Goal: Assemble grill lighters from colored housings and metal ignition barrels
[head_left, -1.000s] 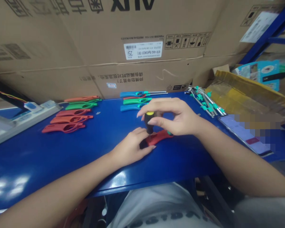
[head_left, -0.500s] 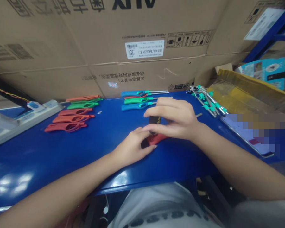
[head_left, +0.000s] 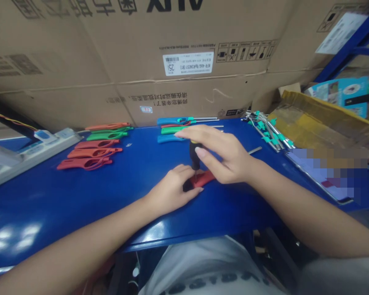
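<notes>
My left hand [head_left: 172, 190] grips a red lighter body [head_left: 204, 179] flat on the blue table, thumb and fingers around its near end. Above it, my right hand [head_left: 224, 153] holds a short black screwdriver [head_left: 194, 156] upright between thumb and fingers. The screwdriver's thin shaft points down and its tip meets the red body. Part of the red body is hidden under my left fingers. A metal rod [head_left: 254, 150] shows beyond my right hand.
Red and green handles [head_left: 86, 164] lie in a column at left, beside a white power strip [head_left: 64, 137]. Blue and green lighters [head_left: 172, 121] lie at the back. Metal rods with green parts [head_left: 272, 133], a phone [head_left: 318, 176] and a yellow-taped box [head_left: 322, 123] are at right.
My right hand has shifted its fingers on the screwdriver, which now shows its black handle and thin shaft more fully. My left hand has stayed in place on the red body.
</notes>
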Demonstrator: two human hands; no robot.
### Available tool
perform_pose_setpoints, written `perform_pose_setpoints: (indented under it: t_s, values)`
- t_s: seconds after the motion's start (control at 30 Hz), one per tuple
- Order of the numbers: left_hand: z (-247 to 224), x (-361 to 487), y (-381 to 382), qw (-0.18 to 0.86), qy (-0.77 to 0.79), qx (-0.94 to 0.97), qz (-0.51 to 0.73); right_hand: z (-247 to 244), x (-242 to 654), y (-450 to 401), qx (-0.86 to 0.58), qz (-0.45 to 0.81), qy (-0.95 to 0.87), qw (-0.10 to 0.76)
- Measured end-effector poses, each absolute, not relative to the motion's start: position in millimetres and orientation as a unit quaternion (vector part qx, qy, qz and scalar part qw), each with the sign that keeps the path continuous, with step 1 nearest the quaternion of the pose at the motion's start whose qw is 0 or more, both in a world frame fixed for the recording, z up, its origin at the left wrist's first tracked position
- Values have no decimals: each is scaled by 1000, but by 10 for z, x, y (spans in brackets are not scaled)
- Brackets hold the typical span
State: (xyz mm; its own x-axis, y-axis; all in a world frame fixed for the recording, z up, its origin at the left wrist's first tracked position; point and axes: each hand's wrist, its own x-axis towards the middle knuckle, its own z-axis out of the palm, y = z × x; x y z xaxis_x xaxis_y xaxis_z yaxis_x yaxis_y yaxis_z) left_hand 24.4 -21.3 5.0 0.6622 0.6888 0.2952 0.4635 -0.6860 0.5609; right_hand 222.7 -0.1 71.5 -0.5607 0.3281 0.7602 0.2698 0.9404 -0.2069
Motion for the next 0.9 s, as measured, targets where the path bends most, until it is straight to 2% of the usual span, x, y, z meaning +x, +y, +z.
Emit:
perform_pose_setpoints:
  t_s: [0.1,0.27,0.4,0.47,0.63,0.7,0.9]
  values:
    - [37,243,-209,219,321,886,251,730,2209,-2,-173,95,-876,439]
    - [12,241,-209,217,308,886,272,717,2225,3,-148,-21,-869,471]
    - [29,243,-214,230,307,883,271,744,2197,-38,-147,137,-879,432]
    - [30,244,-213,236,307,881,272,755,2174,-56,-139,155,-872,443]
    - [16,245,-218,229,321,879,268,705,2169,-56,-131,-33,-862,489]
    - [21,246,-221,224,322,881,265,692,2182,-53,-122,-63,-866,481]
    - [37,247,-213,248,328,875,255,762,2185,-72,-128,162,-874,440]
